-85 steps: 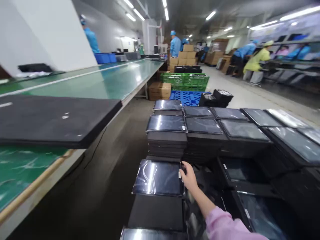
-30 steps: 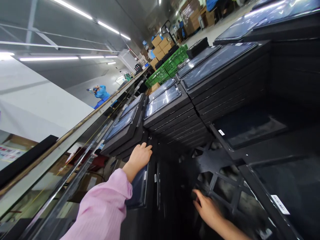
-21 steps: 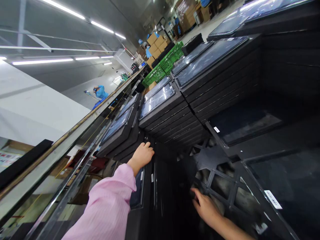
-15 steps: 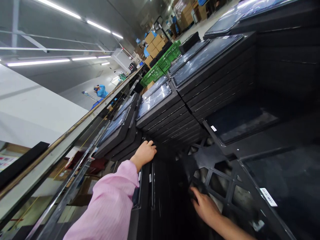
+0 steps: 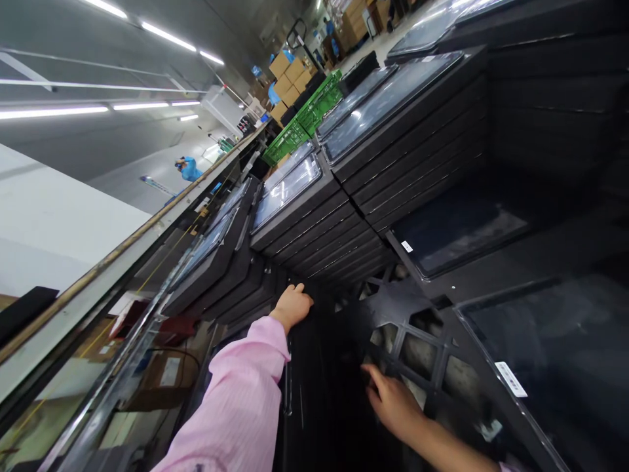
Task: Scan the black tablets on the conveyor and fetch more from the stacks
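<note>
The view is strongly tilted. My left hand (image 5: pixel 295 306), in a pink sleeve, is curled over the far top edge of a near stack of black trays (image 5: pixel 307 400). My right hand (image 5: pixel 393 403) is lower down on the right side of the same stack, its fingers hooked into the dark edge. It sits next to a black plastic pallet grid (image 5: pixel 417 328). The stack's top is mostly hidden by my arm.
Taller stacks of black trays with glossy screens (image 5: pixel 287 190) (image 5: pixel 388 98) stand just beyond. Low trays with screens lie at the right (image 5: pixel 457 229) (image 5: pixel 555 367). A long bench edge (image 5: pixel 113 252) runs along the left. Green crates (image 5: pixel 299 124), cardboard boxes (image 5: pixel 287 65) and a person in blue (image 5: pixel 187 167) are far off.
I have bent down from standing over the stacks, and both hands now hold the near stack's sides. Over the last second the hands barely shift; the view slides slightly.
</note>
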A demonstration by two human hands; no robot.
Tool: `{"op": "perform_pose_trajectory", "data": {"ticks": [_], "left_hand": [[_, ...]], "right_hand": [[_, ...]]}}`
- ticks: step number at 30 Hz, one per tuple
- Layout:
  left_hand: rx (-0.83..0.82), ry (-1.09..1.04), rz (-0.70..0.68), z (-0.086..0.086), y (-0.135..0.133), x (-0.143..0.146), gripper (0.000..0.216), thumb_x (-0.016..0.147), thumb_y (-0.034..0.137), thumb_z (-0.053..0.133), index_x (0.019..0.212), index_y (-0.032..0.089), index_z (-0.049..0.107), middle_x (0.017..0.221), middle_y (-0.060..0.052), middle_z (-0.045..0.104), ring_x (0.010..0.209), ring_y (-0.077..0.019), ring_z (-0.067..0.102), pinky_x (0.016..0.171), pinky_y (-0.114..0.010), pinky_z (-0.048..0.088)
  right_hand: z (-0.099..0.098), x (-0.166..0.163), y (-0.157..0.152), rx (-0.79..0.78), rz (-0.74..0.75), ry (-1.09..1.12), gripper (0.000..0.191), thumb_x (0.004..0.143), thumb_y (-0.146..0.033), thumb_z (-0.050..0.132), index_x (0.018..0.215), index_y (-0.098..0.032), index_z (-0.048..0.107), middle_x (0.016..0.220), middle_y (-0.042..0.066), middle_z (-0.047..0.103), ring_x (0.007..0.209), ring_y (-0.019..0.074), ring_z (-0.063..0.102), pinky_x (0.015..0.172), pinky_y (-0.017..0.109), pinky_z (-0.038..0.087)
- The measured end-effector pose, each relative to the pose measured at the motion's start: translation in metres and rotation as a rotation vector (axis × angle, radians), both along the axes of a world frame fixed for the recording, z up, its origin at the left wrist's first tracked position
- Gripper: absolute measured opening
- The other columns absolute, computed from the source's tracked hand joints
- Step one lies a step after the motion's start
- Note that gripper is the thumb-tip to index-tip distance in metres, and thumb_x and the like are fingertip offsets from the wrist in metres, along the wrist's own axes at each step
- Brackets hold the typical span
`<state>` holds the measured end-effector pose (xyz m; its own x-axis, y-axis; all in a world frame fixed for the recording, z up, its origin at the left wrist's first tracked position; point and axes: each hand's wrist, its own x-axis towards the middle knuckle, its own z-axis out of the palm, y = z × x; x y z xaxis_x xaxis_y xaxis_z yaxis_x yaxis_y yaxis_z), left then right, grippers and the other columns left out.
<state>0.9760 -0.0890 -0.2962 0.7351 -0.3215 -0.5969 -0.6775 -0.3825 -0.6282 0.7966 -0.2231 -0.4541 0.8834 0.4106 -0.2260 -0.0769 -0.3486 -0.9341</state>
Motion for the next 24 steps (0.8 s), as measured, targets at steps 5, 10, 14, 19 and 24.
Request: {"op": "perform_pose_trajectory", "data": {"ticks": [5, 10, 14, 19, 24], "left_hand": [[0.013, 0.033, 0.031, -0.012, -0.006, 0.005, 0.024, 0.083, 0.009, 0.045, 0.083, 0.015, 0.068, 0.087, -0.008, 0.068, 0.094, -0.0244, 0.05, 0.068, -0.033, 0.032], [0.038, 0.076, 0.07, -0.027, -0.01, 0.005, 0.025, 0.083, 0.008, 0.044, 0.086, 0.015, 0.068, 0.094, -0.008, 0.068, 0.096, -0.0251, 0.05, 0.071, -0.034, 0.033], [0.048, 0.083, 0.096, -0.04, -0.013, 0.005, 0.026, 0.084, 0.008, 0.042, 0.084, 0.011, 0.068, 0.089, -0.012, 0.068, 0.099, -0.0276, 0.049, 0.076, -0.038, 0.034], [0.046, 0.155, 0.117, -0.068, -0.014, -0.001, 0.025, 0.086, 0.011, 0.042, 0.089, 0.013, 0.067, 0.1, -0.009, 0.066, 0.104, -0.0249, 0.048, 0.08, -0.037, 0.035], [0.074, 0.161, 0.179, -0.1, -0.017, -0.01, 0.016, 0.085, 0.017, 0.049, 0.087, 0.014, 0.064, 0.095, -0.006, 0.064, 0.106, -0.0215, 0.048, 0.085, -0.038, 0.038]], "right_hand": [[0.005, 0.002, -0.006, -0.021, 0.02, 0.04, 0.044, 0.085, -0.004, 0.04, 0.127, -0.015, 0.046, 0.101, 0.008, 0.065, 0.096, 0.0208, 0.06, 0.083, 0.03, 0.044], [0.008, 0.004, -0.01, -0.009, 0.045, 0.057, 0.045, 0.085, -0.003, 0.039, 0.128, -0.015, 0.045, 0.102, 0.008, 0.065, 0.097, 0.0208, 0.06, 0.083, 0.029, 0.045], [0.005, 0.004, -0.011, 0.004, 0.024, 0.052, 0.044, 0.084, -0.003, 0.04, 0.126, -0.015, 0.046, 0.103, 0.008, 0.065, 0.098, 0.0208, 0.06, 0.084, 0.03, 0.045], [-0.001, 0.002, -0.007, -0.006, 0.005, 0.021, 0.045, 0.082, -0.003, 0.041, 0.125, -0.015, 0.048, 0.104, 0.009, 0.065, 0.097, 0.0215, 0.06, 0.083, 0.031, 0.046], [-0.017, -0.003, 0.004, 0.0, -0.017, -0.022, 0.049, 0.079, -0.001, 0.041, 0.126, -0.013, 0.049, 0.101, 0.011, 0.065, 0.098, 0.0219, 0.061, 0.085, 0.031, 0.046]]}}
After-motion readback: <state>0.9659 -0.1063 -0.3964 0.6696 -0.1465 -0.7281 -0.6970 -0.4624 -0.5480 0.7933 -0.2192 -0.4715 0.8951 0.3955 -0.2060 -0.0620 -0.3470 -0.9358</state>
